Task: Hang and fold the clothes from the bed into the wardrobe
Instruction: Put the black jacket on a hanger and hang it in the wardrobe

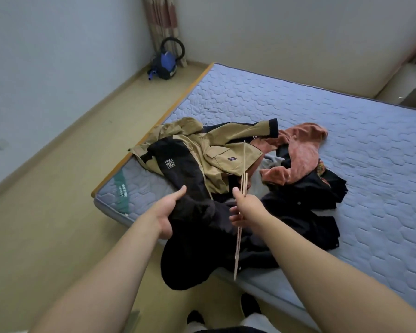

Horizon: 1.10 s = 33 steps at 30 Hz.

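A pile of clothes lies at the near corner of the blue quilted mattress (298, 104). On top is a tan and black jacket (202, 150), beside it a rust-red garment (300, 152) and a dark garment (308, 200). My left hand (171, 212) grips the black fabric (197, 251) of a dark garment that hangs over the bed's edge. My right hand (244, 207) holds thin pale wooden hangers (243, 164), seen edge-on, above the pile.
A blue and black vacuum cleaner (165, 63) stands on the floor in the far corner by a curtain (162, 18). Beige floor (58, 176) runs along the bed's left side. My feet in dark slippers (249, 304) stand at the bed's near edge.
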Motion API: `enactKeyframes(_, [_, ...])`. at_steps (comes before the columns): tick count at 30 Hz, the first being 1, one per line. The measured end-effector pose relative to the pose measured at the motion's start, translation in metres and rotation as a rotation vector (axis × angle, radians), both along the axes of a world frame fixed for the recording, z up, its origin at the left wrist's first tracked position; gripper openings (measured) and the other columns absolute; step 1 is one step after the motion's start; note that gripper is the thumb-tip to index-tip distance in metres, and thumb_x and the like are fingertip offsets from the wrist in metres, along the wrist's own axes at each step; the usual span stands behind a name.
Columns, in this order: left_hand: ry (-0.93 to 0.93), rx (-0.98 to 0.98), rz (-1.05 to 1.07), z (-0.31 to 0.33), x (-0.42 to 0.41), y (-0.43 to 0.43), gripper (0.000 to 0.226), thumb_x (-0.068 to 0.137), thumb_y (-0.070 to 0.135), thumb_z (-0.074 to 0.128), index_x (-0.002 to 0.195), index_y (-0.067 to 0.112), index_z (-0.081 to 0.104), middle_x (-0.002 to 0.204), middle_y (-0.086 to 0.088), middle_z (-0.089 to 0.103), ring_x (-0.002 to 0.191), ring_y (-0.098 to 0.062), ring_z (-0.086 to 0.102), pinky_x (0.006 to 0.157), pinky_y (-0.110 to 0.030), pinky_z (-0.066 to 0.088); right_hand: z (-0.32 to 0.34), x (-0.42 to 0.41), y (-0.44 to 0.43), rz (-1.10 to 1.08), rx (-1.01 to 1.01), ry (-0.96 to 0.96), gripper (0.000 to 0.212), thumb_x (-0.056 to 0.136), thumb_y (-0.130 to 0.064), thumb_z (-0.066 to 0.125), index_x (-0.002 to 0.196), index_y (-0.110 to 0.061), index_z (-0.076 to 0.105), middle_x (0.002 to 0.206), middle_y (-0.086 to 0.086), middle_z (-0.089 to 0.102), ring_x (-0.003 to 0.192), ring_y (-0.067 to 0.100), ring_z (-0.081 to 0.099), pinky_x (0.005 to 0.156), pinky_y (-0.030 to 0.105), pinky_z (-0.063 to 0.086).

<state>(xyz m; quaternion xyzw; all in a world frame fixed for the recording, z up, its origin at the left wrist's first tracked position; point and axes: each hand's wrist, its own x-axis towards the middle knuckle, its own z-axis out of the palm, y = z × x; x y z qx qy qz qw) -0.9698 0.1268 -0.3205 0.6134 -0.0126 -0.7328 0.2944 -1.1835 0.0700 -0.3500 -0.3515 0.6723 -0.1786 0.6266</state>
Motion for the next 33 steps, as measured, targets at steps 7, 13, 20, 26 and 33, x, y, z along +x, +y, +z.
enactKeyframes(7, [-0.147,0.012,-0.088,0.003,-0.02,0.004,0.025,0.102,0.013,0.049,0.097,0.001,0.071,0.096,-0.02,0.075,0.087,-0.033,0.068,0.083,-0.042,0.054,0.012,-0.005,-0.015,0.218,-0.091,0.045,0.05,0.1,-0.056,0.043,0.098,-0.009,0.061,0.085,0.007,0.06,0.06,0.021,0.059,0.061,0.033,0.052])
enactKeyframes(13, [-0.374,-0.211,-0.009,0.015,-0.03,-0.004,0.028,0.092,0.01,0.051,0.115,0.001,0.064,0.108,-0.016,0.069,0.093,-0.028,0.067,0.074,-0.036,0.056,0.031,-0.008,-0.027,0.284,-0.178,0.061,0.048,0.101,-0.052,0.042,0.089,-0.01,0.063,0.08,0.005,0.061,0.056,0.019,0.06,0.063,0.036,0.058])
enactKeyframes(20, [-0.961,-0.438,-0.063,0.041,-0.007,-0.008,0.019,0.083,0.004,0.078,0.096,0.014,0.068,0.095,-0.006,0.072,0.092,-0.023,0.066,0.089,-0.042,0.056,0.062,0.004,-0.029,0.357,-0.255,0.019,0.042,0.103,-0.048,0.044,0.085,-0.013,0.061,0.08,0.003,0.065,0.059,0.016,0.058,0.047,0.022,0.046])
enactKeyframes(26, [-1.338,-0.73,-0.138,0.108,0.011,-0.023,0.018,0.086,0.019,0.065,0.079,0.003,0.065,0.08,-0.016,0.069,0.071,-0.024,0.06,0.061,-0.032,0.043,0.085,0.012,-0.041,0.433,-0.52,0.101,0.049,0.104,-0.044,0.045,0.068,-0.015,0.062,0.051,-0.007,0.057,0.057,0.018,0.056,0.064,0.031,0.046])
enactKeyframes(33, [-1.367,-0.987,-0.084,0.218,0.009,-0.042,0.015,0.09,0.013,0.068,0.091,-0.002,0.067,0.09,-0.018,0.072,0.077,-0.018,0.062,0.076,-0.039,0.055,0.136,0.025,-0.059,0.384,-0.709,0.028,0.04,0.106,-0.036,0.043,0.091,-0.01,0.069,0.089,0.001,0.07,0.085,0.022,0.065,0.08,0.037,0.051])
